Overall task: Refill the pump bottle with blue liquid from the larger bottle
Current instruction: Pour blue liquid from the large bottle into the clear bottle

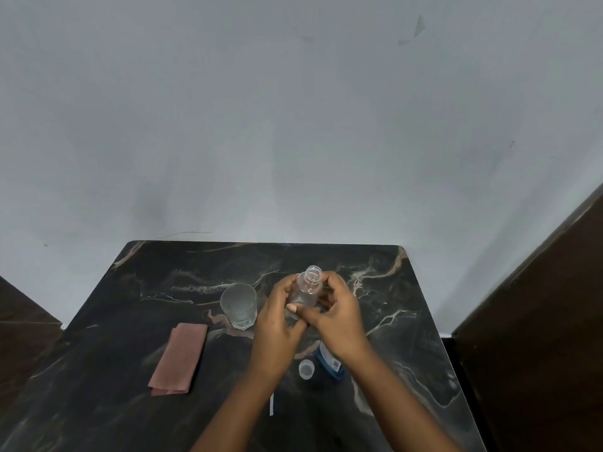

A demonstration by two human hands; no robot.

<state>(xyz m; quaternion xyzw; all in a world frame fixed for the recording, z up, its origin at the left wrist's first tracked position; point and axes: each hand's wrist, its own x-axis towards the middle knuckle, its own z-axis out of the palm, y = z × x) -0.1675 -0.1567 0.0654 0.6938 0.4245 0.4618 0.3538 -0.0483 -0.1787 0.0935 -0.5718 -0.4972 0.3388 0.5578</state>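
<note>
A small clear pump bottle (308,287) with its threaded neck open and no pump on it is held upright over the dark marble table (130,288). My left hand (277,324) wraps its left side and my right hand (336,321) grips its right side. The bottle looks empty. Under my right wrist lies the larger bottle (331,363), blue with a white label, mostly hidden. A small clear cap (306,368) sits on the table beside it. A thin white tube (271,404) shows below my left forearm, partly hidden.
An empty drinking glass (239,305) stands left of my hands. A folded pink cloth (179,358) lies further left. A grey wall rises behind the table, and dark wooden furniture (538,321) stands close on the right.
</note>
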